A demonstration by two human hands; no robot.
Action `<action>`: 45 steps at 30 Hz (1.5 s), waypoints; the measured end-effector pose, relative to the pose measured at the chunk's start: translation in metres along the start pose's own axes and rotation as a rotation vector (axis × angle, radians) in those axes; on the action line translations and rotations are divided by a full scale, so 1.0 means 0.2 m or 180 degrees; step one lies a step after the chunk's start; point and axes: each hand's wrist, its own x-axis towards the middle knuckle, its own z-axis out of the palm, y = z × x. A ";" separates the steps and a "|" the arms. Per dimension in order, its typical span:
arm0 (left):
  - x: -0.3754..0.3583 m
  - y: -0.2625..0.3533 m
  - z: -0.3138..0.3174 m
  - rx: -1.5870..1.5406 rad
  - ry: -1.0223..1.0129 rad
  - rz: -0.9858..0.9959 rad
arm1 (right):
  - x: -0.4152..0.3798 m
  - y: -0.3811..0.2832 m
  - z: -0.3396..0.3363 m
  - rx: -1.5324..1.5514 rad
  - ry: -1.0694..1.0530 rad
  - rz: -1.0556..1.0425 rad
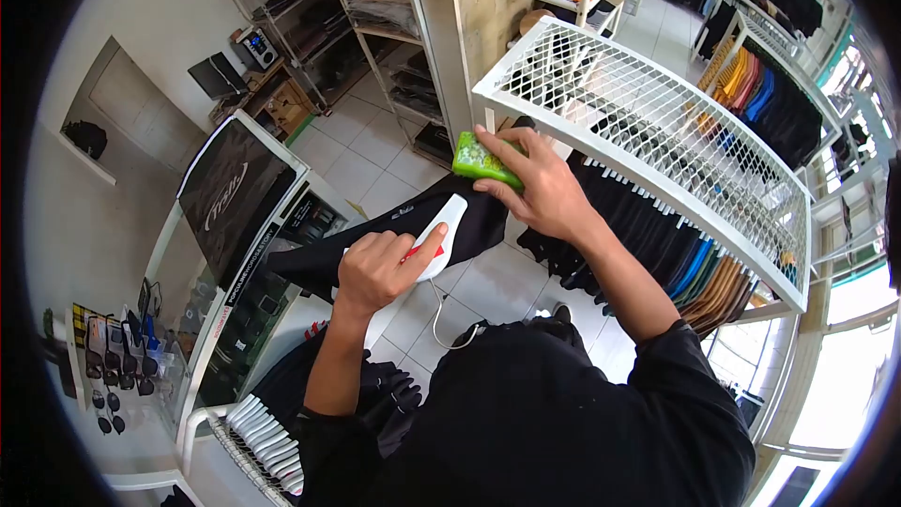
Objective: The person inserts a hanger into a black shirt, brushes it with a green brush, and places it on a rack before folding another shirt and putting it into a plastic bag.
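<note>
My left hand (380, 268) is closed around a white teardrop-shaped device (454, 222) with a red patch, one finger stretched along its top. A thin pale cord (436, 314) loops down from it toward my body. Under the device stretches a black cloth item (375, 228) with a small light logo. My right hand (540, 178) grips a green flower-patterned pack (479, 158) between thumb and fingers, just above the far right end of the black cloth.
A white mesh-topped clothes rack (648, 122) with hanging garments stands at right. To the left is a glass display case (253, 329) with a black sign (235, 202). Sunglasses (122, 357) hang at far left. Shelves (375, 33) of folded clothes stand ahead, beyond the tiled floor (352, 145).
</note>
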 end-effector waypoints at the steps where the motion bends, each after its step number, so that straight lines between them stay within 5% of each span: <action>1: 0.00 0.00 0.00 0.0028 -0.0006 0.0017 | -0.01 0.04 0.02 -0.0125 -0.0010 0.0037; 3: -0.02 0.01 0.00 0.0040 -0.0008 0.0005 | 0.00 0.28 0.02 -0.0619 0.0312 0.1009; 5: -0.04 0.01 0.01 -0.0026 -0.0053 -0.0012 | -0.02 0.39 -0.01 -0.1044 0.0729 0.0979; 7: -0.03 -0.01 0.04 0.0002 0.0002 0.0026 | 0.00 0.14 -0.04 -0.0332 0.0477 0.0993; 9: -0.03 0.00 0.06 -0.0032 0.0007 0.0112 | -0.03 -0.01 -0.02 -0.0170 -0.0022 0.0096; 11: -0.01 -0.01 0.08 -0.0105 0.0014 0.0080 | -0.07 0.01 0.00 -0.0176 -0.0133 0.0158; 14: -0.02 0.00 0.08 -0.0215 0.0035 0.0012 | -0.11 0.36 0.00 -0.1164 0.0459 0.1314; 17: -0.02 0.00 0.11 -0.0288 -0.0006 0.0001 | -0.10 0.25 -0.05 -0.0789 0.0568 0.1226; 19: 0.00 0.00 0.14 -0.0366 -0.0035 0.0043 | -0.11 0.08 -0.05 -0.0161 0.0077 0.0632; 22: 0.04 0.01 0.16 -0.0560 -0.0097 -0.0007 | -0.14 0.16 -0.07 -0.0633 -0.0113 0.0807; 25: 0.09 0.00 0.21 -0.1060 -0.0354 -0.0616 | -0.19 0.58 -0.21 -0.1466 0.0581 0.1545; 28: 0.13 0.01 0.30 -0.2222 -0.0787 -0.2179 | -0.26 0.93 -0.38 -0.2329 0.0842 0.1793; 35: 0.08 0.05 0.83 -0.2336 -0.0974 -0.2491 | -0.36 1.24 -0.44 -0.2358 0.0370 0.2099; 37: 0.06 0.08 0.97 -0.2337 -0.0993 -0.2433 | -0.38 1.19 -0.46 -0.2284 0.0360 0.2115; 39: 0.07 0.10 1.06 -0.2349 -0.1004 -0.2371 | -0.40 1.04 -0.47 -0.2558 0.1200 0.1518; 43: 0.09 0.16 1.26 -0.2970 -0.1592 -0.2859 | -0.57 0.63 -0.28 -0.1585 0.1762 0.1368; 45: 0.12 0.19 1.34 -0.2956 -0.1798 -0.2878 | -0.66 0.46 -0.08 -0.0637 0.1504 0.1259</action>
